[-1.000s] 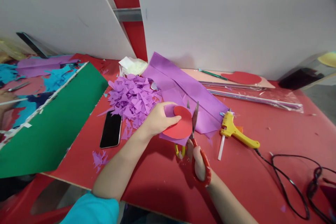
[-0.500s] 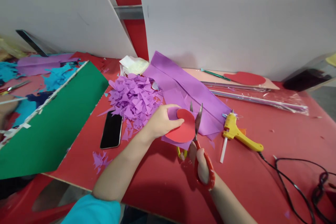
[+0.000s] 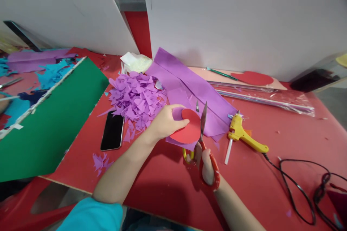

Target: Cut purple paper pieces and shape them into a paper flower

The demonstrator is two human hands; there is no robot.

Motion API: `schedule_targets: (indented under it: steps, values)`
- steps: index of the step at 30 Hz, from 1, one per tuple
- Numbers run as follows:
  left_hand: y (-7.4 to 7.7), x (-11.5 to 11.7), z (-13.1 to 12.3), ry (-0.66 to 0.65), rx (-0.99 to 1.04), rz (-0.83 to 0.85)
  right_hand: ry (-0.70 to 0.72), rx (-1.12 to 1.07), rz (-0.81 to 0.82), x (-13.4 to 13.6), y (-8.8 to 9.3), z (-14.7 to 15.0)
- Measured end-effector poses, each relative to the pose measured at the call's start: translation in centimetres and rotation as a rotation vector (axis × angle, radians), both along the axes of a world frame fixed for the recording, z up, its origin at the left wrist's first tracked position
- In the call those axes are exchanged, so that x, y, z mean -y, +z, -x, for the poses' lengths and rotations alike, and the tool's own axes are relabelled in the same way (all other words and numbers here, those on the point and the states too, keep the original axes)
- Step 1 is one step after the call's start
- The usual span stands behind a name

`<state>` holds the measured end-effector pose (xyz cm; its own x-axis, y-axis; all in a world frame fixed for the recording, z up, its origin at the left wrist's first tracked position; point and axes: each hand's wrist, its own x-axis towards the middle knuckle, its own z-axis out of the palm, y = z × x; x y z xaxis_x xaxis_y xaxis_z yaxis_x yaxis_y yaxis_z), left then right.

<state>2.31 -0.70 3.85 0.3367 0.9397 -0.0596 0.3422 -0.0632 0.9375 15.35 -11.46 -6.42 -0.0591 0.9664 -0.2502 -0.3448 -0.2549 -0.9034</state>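
Note:
My left hand (image 3: pixel 168 122) pinches a rounded red paper piece (image 3: pixel 188 130) laid over a purple paper sheet (image 3: pixel 177 113), thumb on top. In my right hand (image 3: pixel 206 164) is a pair of scissors (image 3: pixel 204 124) with red and yellow handles. The scissors' blades point away from me and stand apart at the right edge of the two papers. Larger purple sheets (image 3: pixel 187 75) lie behind them on the red table. A heap of small purple paper cuttings (image 3: pixel 137 97) rests to the left of the papers.
A phone (image 3: pixel 112 130) lies beside the heap. The yellow glue gun (image 3: pixel 240 130) is at the right, its black cable (image 3: pixel 287 184) trailing. A green board (image 3: pixel 59 122) slants across the left. Along the wall lie a red paper shape (image 3: pixel 255 78), a green pen (image 3: pixel 223 74) and plastic-wrapped sheets (image 3: pixel 265 101).
The whole view has shifted slightly, so things appear a little further left and higher. Both hands keep the same grip, and the scissors' blades stay apart.

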Motion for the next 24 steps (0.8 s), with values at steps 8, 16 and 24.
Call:
schedule_targets:
  steps: [8,16,24]
  values:
    - [-0.1,-0.3,0.3,-0.014,-0.004,-0.006,0.030,-0.038,0.028,-0.1,1.2,-0.1]
    - [-0.4,-0.7,0.6,-0.058,0.002,0.049,0.072,0.028,-0.038,-0.4,0.3,-0.3]
    - [-1.4,-1.6,1.2,-0.090,-0.004,0.028,0.117,-0.161,0.154,-1.6,2.9,0.0]
